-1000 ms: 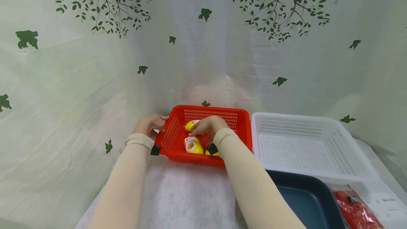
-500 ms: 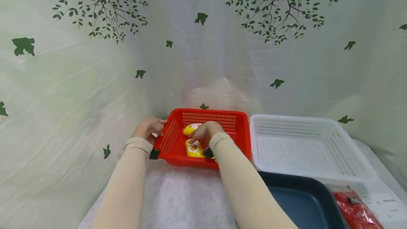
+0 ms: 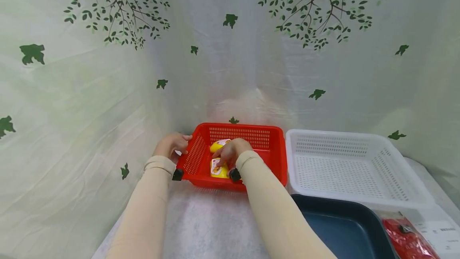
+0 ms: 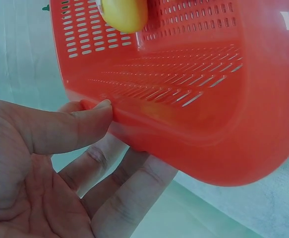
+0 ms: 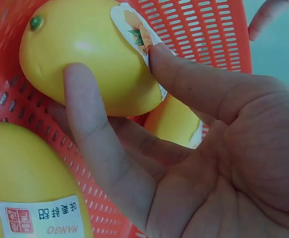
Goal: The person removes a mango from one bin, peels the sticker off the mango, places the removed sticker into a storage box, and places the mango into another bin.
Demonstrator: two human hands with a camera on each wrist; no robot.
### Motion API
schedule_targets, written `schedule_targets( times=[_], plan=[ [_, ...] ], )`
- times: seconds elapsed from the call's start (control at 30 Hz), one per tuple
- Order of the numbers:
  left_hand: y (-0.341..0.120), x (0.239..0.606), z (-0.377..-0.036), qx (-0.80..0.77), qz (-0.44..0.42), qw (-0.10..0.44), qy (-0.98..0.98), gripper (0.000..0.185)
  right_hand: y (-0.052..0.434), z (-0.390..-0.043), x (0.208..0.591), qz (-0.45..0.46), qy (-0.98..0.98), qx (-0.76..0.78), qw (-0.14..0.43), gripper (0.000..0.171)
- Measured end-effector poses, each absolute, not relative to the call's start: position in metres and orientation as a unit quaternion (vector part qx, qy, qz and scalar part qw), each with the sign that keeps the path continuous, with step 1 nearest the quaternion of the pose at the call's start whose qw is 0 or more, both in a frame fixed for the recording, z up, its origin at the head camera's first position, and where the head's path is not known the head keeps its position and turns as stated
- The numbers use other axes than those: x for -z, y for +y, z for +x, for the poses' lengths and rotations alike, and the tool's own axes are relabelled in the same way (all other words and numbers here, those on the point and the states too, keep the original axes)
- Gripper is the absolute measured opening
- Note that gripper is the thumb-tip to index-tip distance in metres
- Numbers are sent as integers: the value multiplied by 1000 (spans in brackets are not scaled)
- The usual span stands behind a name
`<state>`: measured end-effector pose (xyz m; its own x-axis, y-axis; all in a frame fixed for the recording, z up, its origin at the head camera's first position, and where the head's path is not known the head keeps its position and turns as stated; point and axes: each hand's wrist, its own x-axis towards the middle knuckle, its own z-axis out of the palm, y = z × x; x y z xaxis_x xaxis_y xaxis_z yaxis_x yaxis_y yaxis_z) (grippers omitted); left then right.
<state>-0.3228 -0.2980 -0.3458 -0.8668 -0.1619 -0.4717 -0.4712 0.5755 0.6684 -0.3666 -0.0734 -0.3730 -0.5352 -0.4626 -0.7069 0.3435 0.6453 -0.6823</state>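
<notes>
A red plastic basket [image 3: 266, 159] holds several yellow mangoes with paper labels. My left hand [image 3: 171, 145] grips its left rim, thumb [image 4: 70, 130] over the edge and the other fingers beneath. Inside the basket, my right hand [image 3: 232, 153] holds the front mango [image 3: 218, 171]. In the right wrist view its thumb lies on the label of that mango [image 5: 99, 39] and a finger presses the yellow side. A second mango [image 3: 218, 145] lies behind it in the head view. Another mango [image 5: 30, 173], its label reading MANGO, lies apart from the fingers in the right wrist view.
A white perforated basket [image 3: 338, 167] stands right of the red one. In front of it is a dark blue tray [image 3: 334, 227], partly behind the right sleeve. A red plastic packet [image 3: 409, 237] lies at the lower right. A leaf-patterned curtain [image 3: 251, 71] hangs behind.
My right hand has lowered slightly and moved a little left onto the front mango, which has turned under the fingers. My left hand keeps its grip on the basket rim.
</notes>
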Motion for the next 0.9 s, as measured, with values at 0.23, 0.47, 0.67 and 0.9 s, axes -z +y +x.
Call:
schedule_targets(
  times=[0.23, 0.47, 0.67, 0.9],
  plan=[
    [-294, 342, -320, -421, -169, 188, 871, 75, -68, -369, 373, -49, 778, 415, 469, 60],
    [-290, 330, -307, -419, -158, 202, 871, 75, -64, -364, 366, -36, 770, 446, 455, 56],
    [-292, 332, -311, -416, -155, 203, 873, 75, -56, -357, 355, -41, 768, 460, 444, 63],
    [-290, 331, -305, -406, -141, 199, 881, 74, -43, -353, 344, -58, 757, 468, 452, 65]
  ],
)
